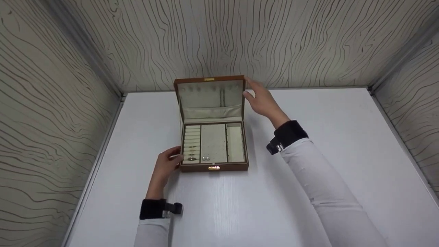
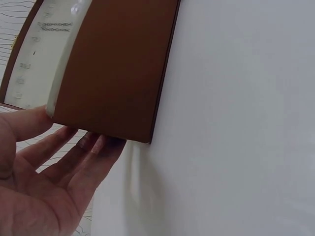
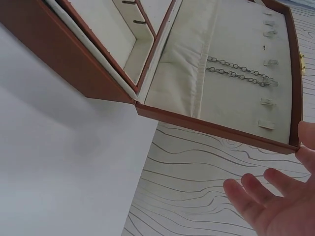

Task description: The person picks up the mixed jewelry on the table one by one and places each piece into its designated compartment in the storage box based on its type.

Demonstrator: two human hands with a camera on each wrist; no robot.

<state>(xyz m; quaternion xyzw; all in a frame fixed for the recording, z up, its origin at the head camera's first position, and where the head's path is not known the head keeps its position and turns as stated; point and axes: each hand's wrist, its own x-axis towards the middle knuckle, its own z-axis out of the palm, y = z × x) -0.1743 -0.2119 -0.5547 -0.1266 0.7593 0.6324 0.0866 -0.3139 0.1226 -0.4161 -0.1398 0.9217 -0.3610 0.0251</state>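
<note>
A brown jewelry box (image 1: 214,167) stands on the white table with its lid (image 1: 202,97) raised. My left hand (image 1: 166,166) grips the box's left side near the front corner, thumb at the upper rim and fingers along the side wall. At the lid's upper right corner, my right hand (image 1: 262,101) pinches the edge, its other fingers spread below in the right wrist view. Rings (image 1: 191,158) sit in the cream rolls on the left, and two round pearl-like earrings (image 1: 205,158) lie in the middle section. A silver chain (image 3: 236,69) hangs from a tab inside the lid.
The white table (image 1: 219,206) extends around the box, its back edge meeting a wall (image 1: 219,41) with a wood-grain pattern. Similar panels rise at left and right. Inside the lid is a gathered cream fabric pocket (image 3: 179,64). The box's right compartment (image 1: 235,144) is cream-lined.
</note>
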